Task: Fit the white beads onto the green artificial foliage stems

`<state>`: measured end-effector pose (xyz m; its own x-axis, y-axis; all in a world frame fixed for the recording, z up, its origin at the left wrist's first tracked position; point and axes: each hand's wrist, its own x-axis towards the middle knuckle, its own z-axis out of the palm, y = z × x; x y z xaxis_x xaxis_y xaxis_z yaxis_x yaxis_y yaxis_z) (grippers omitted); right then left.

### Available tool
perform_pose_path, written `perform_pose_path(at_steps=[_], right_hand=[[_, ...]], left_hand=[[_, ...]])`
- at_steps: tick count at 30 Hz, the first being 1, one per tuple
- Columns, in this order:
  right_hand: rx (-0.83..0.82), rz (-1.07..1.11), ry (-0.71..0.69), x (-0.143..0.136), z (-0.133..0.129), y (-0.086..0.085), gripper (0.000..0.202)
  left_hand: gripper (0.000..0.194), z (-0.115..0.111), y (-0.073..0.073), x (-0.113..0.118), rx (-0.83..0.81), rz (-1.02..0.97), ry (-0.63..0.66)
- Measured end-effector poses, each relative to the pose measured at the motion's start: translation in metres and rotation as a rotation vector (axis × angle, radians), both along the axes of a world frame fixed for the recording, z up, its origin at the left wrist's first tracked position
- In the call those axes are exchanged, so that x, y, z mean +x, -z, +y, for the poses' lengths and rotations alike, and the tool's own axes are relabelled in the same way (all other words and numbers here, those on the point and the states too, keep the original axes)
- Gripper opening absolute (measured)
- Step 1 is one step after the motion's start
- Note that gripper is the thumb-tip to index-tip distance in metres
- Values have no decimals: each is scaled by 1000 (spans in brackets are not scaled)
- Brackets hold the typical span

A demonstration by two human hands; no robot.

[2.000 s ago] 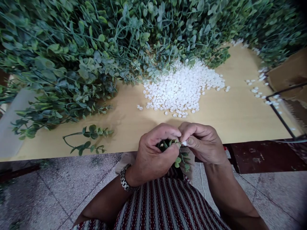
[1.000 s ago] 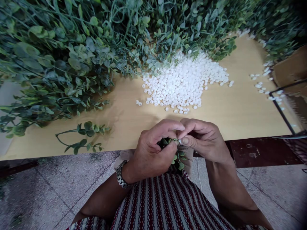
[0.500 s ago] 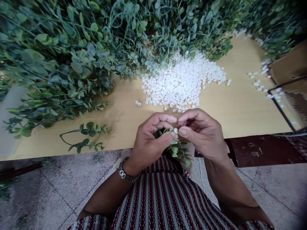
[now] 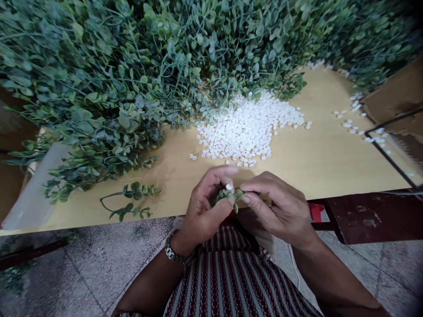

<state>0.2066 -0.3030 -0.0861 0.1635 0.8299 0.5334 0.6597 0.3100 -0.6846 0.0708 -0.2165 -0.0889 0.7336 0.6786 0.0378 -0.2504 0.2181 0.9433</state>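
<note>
My left hand (image 4: 208,211) is closed on a green artificial leaf sprig (image 4: 227,194), gripped between thumb and fingers. A small white plastic bead (image 4: 229,186) shows at these fingertips, just above the leaves. My right hand (image 4: 282,209) pinches the sprig's right end between thumb and forefinger. Both hands are over the table's near edge, in front of my striped clothing. Beyond them lies a heap of white plastic beads (image 4: 244,132). To the left, a forked leaf sprig (image 4: 135,190) rests on the table.
A dense mass of artificial greenery (image 4: 132,79) covers the back of the table (image 4: 330,167). At right are a torn cardboard box (image 4: 396,97), a black frame bar (image 4: 390,158) and scattered beads. A translucent plastic sheet (image 4: 36,193) lies at the left edge.
My right hand has moved down and now pinches the sprig's end. The sprig hung below the hands before; now its leaves show between them. The view has shifted slightly.
</note>
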Motion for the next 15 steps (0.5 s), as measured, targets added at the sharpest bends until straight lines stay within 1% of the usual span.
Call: perform_pose_path(at_steps=[3, 6, 8, 11, 15], right_hand=[[13, 14, -15, 1, 0, 0, 28], [23, 65, -17, -2, 1, 2, 28], [23, 121, -11, -5, 1, 5, 27], [18, 183, -12, -9, 2, 9, 25], [18, 228, -29, -9, 6, 9, 22]], left_hand=[[12, 4, -5, -4, 167, 67, 37], [12, 3, -9, -4, 283, 167, 15], [10, 0, -8, -4, 336, 203, -39], [11, -4, 0, -5, 458, 144, -139], [22, -4, 7, -5, 672, 18, -229]])
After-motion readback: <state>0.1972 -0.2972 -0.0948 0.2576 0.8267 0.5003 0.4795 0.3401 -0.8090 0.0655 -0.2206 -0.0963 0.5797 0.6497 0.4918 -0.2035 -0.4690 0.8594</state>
